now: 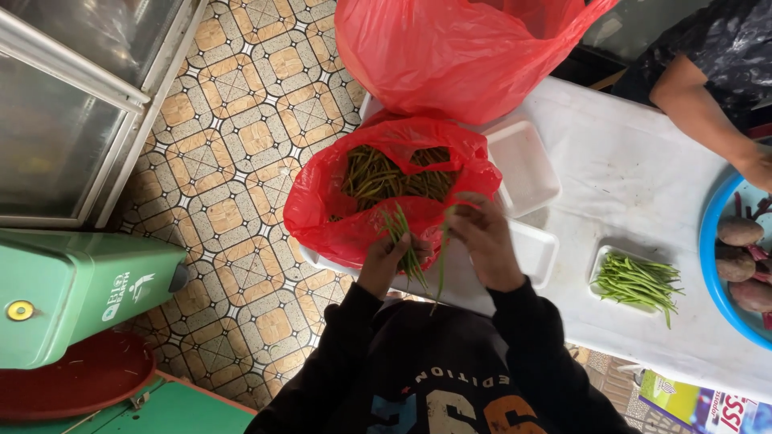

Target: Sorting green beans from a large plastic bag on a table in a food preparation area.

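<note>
Your left hand (384, 259) grips a small bunch of green beans (406, 245) over the red bag (338, 217); your right hand (482, 237) pinches one. They look light, bendy and snappable, so hold mid-length, gently.

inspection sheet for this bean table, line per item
surface: white table, faintly marked, holds everything below
job's things: open red bag full of green beans; a small bunch of beans held over an empty white tray; a filled tray of beans
clutter: second empty tray, larger red bag, blue basin of beets
grippers: left hand grips the bunch; right hand pinches a bean
cables: nothing seen
surroundings: patterned tile floor, green bin, another person's arm at the basin
</note>
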